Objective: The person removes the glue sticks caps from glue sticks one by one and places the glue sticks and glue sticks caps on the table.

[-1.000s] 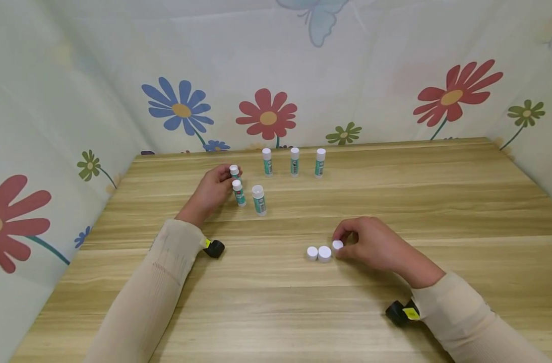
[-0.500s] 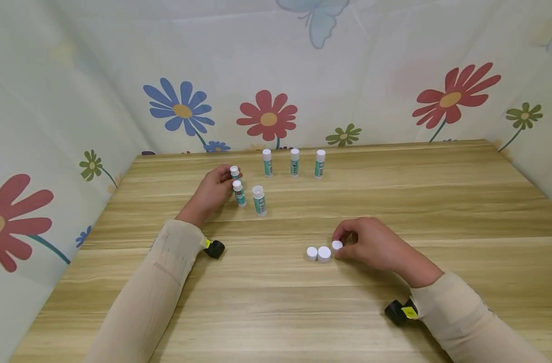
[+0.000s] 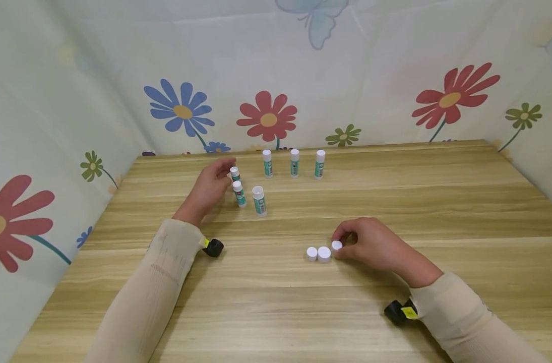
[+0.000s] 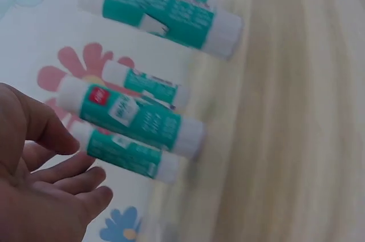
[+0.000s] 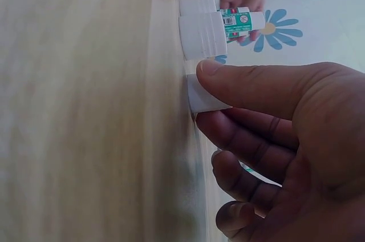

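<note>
My left hand (image 3: 207, 187) is beside a green-and-white glue stick (image 3: 235, 174) standing upright, its fingers spread loosely. In the left wrist view, thumb and fingers lie around the top of that stick (image 4: 124, 155), without gripping it. Just in front stands another slim glue stick (image 3: 240, 195), and a wider glue stick (image 3: 259, 202) with an uncapped top is to its right. My right hand (image 3: 371, 244) pinches a small white cap (image 3: 336, 246) between thumb and forefinger, at the tabletop. A wide white cap (image 3: 323, 254) and a small white cap (image 3: 312, 254) sit to its left.
Along the back of the wooden table (image 3: 416, 191) stand three upright glue sticks, a left one (image 3: 267, 164), a middle one (image 3: 295, 164) and a right one (image 3: 319, 165). A flowered cloth (image 3: 371, 75) hangs behind the table and at its sides.
The left hand's fingers have loosened from the rear slim glue stick and opened, drawing slightly back and up. The stick stays standing. My right hand keeps its pinch on the cap, nearly motionless.
</note>
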`<state>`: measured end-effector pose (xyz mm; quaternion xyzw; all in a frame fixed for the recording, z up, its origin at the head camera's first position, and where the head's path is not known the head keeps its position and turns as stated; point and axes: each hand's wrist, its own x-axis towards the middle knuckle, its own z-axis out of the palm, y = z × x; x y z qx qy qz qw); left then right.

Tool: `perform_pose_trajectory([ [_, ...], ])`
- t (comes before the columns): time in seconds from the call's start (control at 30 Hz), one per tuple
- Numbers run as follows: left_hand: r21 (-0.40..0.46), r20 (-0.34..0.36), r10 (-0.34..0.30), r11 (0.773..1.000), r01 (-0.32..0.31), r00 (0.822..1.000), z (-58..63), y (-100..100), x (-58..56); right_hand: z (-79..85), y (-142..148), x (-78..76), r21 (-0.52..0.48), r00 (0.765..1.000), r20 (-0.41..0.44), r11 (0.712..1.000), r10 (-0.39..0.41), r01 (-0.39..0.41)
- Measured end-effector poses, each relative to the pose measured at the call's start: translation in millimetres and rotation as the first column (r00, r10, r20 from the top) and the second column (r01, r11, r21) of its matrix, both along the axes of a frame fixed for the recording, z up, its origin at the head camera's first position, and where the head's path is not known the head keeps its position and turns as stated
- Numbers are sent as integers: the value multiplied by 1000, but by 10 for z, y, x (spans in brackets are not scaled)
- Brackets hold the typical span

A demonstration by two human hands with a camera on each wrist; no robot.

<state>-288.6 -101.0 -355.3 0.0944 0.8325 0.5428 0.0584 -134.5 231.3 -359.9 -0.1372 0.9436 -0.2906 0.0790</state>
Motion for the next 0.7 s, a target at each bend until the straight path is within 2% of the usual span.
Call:
perform_pose_trajectory([
  [0.2,24,-100,23,999,-21,995,208,100,69,-3,-4,6,-2,1000,-8,1000,4,-4],
  [0.33,26,-130,33,999,-30,991,342,242,84,-13,-1,13,-6,1000,-9,1000,2,-2],
  [0.53,12,-88,29,1000,-28,996,500,459,22,-20,1,18,-7,1000,-6,1000,-5,5],
  [0.7,-2,-18,6,1000,-6,1000,542,584,-98,-18,-3,16,-6,1000,-12,1000,0,0],
])
